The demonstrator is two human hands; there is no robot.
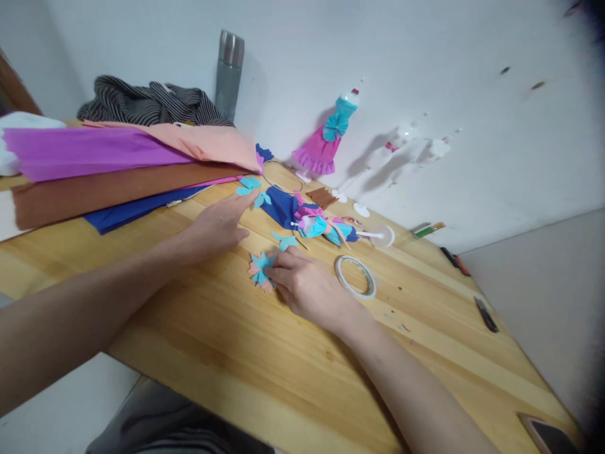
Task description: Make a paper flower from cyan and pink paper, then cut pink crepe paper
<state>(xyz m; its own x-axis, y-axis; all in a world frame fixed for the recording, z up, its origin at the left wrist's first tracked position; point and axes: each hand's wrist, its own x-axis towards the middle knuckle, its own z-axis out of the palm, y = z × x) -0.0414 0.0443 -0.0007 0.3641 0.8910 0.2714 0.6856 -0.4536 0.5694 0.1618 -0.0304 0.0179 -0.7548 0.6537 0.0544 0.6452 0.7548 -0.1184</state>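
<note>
Head view: on the wooden table (pixel 227 359), the left hand (pixel 222 228) is released, thumb spread from the extended fingers, whose tips reach the light blue cut-outs (pixel 249 183). The right hand (pixel 307 284) has its fingers bent, tips touching the blue-and-peach flower (pixel 259 270), which lies flat near the table's middle; I cannot tell whether they pinch it. Another blue piece (pixel 285 242) lies just beyond the right hand's knuckles. The tape roll (pixel 341 275) rests to that hand's right. Farther back, a dressed figure (pixel 316 227) lies on its side, and a pink-skirted figure (pixel 326 146) stands near the wall. Purple sheets (pixel 94 151) and brown sheets (pixel 118 189) lie at left.
</note>
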